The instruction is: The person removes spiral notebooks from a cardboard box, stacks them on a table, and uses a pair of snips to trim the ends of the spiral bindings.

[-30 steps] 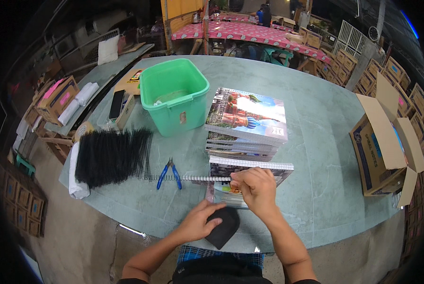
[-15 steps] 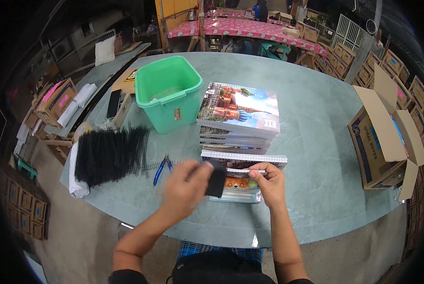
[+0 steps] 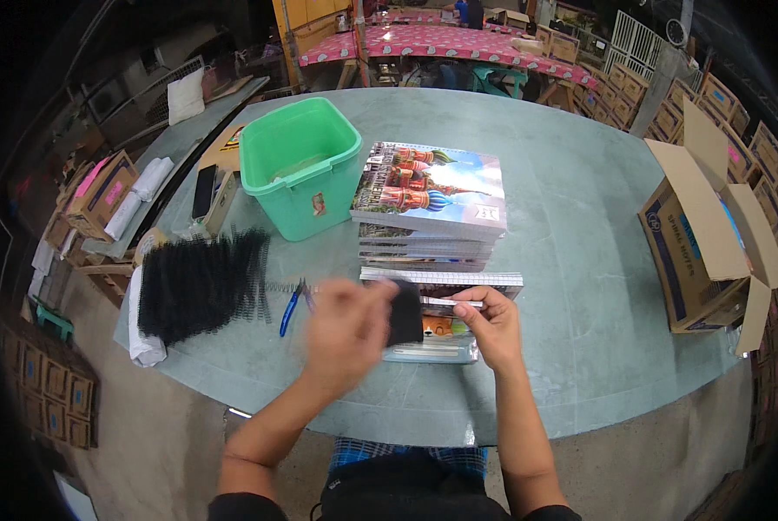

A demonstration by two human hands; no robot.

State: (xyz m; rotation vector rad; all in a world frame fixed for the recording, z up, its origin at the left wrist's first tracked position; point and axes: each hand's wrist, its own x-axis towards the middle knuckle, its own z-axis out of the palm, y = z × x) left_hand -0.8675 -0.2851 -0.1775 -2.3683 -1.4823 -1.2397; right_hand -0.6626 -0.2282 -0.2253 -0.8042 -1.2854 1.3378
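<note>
My right hand pinches a thin, white-edged notebook between thumb and fingers. Against its left end is a flat black piece; whether it belongs to the notebook is unclear. My left hand is smeared by motion beside the black piece, its fingers bent, and I cannot see if it grips anything. Below and behind the hands lie more notebooks, one with an orange animal on its cover. Blue-handled pliers rest left of my left hand, near a big bundle of black spiral coils.
A notebook stack with domed towers on its cover stands beyond my hands, beside a green plastic bin. An open cardboard box sits at the table's right. Left of the bin, a phone rests on a small container.
The view has shifted slightly. My left hand has moved a little right and stays blurred beside the black piece. My right hand keeps its pinch on the notebook.
</note>
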